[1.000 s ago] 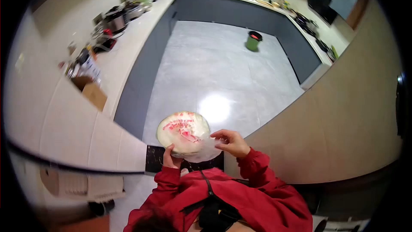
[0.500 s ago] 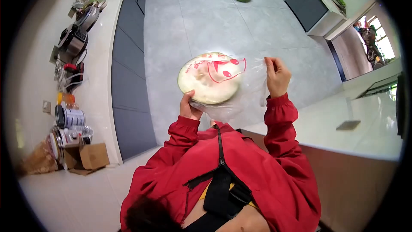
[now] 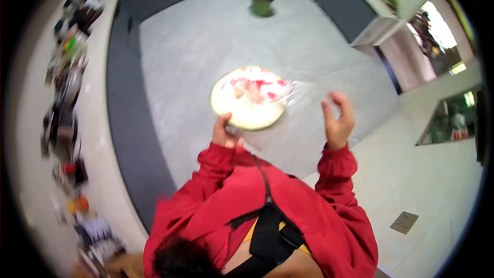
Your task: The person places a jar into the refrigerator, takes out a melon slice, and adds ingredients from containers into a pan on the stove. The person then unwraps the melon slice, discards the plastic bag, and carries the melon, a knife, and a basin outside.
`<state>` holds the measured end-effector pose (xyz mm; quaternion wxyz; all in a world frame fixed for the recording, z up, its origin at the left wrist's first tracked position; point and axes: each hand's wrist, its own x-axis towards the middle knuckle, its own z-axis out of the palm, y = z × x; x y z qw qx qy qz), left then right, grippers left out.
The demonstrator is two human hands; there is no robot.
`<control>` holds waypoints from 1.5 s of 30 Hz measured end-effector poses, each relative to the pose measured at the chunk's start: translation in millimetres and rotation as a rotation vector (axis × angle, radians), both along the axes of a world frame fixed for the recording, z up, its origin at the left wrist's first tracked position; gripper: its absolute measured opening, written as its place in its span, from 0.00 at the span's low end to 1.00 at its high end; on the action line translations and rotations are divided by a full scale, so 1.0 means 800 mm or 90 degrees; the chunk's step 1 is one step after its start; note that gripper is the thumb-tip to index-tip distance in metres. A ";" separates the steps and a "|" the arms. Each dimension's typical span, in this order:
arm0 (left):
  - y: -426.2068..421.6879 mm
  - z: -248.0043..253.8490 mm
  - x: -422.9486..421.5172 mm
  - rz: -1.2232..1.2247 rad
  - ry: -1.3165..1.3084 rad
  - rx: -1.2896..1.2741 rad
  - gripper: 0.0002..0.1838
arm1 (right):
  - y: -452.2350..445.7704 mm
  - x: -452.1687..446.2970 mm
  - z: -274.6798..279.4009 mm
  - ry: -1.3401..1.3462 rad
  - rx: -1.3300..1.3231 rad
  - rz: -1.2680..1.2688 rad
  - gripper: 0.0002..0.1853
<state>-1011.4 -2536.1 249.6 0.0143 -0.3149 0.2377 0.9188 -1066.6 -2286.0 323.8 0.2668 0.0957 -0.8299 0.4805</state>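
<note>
My left hand (image 3: 224, 133) grips the lower edge of a round, pale piece of food (image 3: 247, 116) with a greenish-yellow rim, like a cut melon. I cannot tell its exact kind. Over its face lies a clear plastic bag (image 3: 298, 92) with red print, whose loose end stretches out to the right. Beyond that end, my right hand (image 3: 339, 122) is raised with thumb and fingers apart and nothing visible between them. The view is blurred by motion.
A green bucket (image 3: 261, 5) with something red in it stands on the grey tiled floor (image 3: 180, 46). Along the left runs a counter crowded with appliances (image 3: 62, 123) and jars. A white wall with a socket plate (image 3: 404, 222) is at the right.
My right hand has let go of the plastic bag, and its fingers have parted. The loose end has sunk back toward the food. The head view has shifted and tilted.
</note>
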 end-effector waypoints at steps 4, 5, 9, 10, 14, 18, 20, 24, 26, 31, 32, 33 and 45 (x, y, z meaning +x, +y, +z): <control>0.000 0.003 -0.126 -0.120 0.074 0.044 0.26 | -0.015 -0.040 -0.013 -0.183 -0.055 0.128 0.04; -0.001 0.011 -0.167 -0.139 0.077 0.042 0.27 | -0.027 -0.068 -0.012 -0.203 -0.047 0.127 0.05; 0.070 0.025 -0.246 -0.232 0.107 0.057 0.29 | 0.009 -0.104 -0.031 -0.267 -0.107 0.023 0.08; 0.074 0.024 -0.282 -0.261 0.112 0.077 0.30 | 0.007 -0.133 -0.035 -0.268 -0.149 0.024 0.10; 0.119 -0.010 -0.371 -0.320 0.117 0.114 0.30 | 0.032 -0.204 -0.059 -0.338 -0.288 -0.035 0.10; 0.183 -0.036 -0.450 -0.360 0.099 0.154 0.30 | 0.097 -0.294 -0.090 -0.243 -0.468 -0.132 0.13; 0.217 -0.032 -0.499 -0.385 0.121 0.170 0.30 | 0.136 -0.343 -0.092 -0.264 -0.469 -0.127 0.12; 0.267 -0.028 -0.571 -0.385 0.115 0.144 0.32 | 0.193 -0.431 -0.096 -0.315 -0.503 -0.090 0.08; 0.285 -0.032 -0.609 -0.363 0.125 0.143 0.32 | 0.221 -0.469 -0.088 -0.371 -0.581 -0.041 0.06; 0.326 -0.045 -0.725 -0.331 0.135 0.157 0.31 | 0.271 -0.571 -0.127 -0.402 -0.769 -0.045 0.05; 0.332 -0.052 -0.728 -0.338 0.126 0.158 0.31 | 0.279 -0.571 -0.140 -0.431 -0.745 -0.072 0.05; 0.339 -0.059 -0.751 -0.338 0.107 0.163 0.31 | 0.287 -0.588 -0.148 -0.462 -0.722 -0.096 0.05; 0.499 -0.064 -1.053 -0.384 0.096 0.211 0.29 | 0.453 -0.817 -0.148 -0.447 -0.547 -0.192 0.10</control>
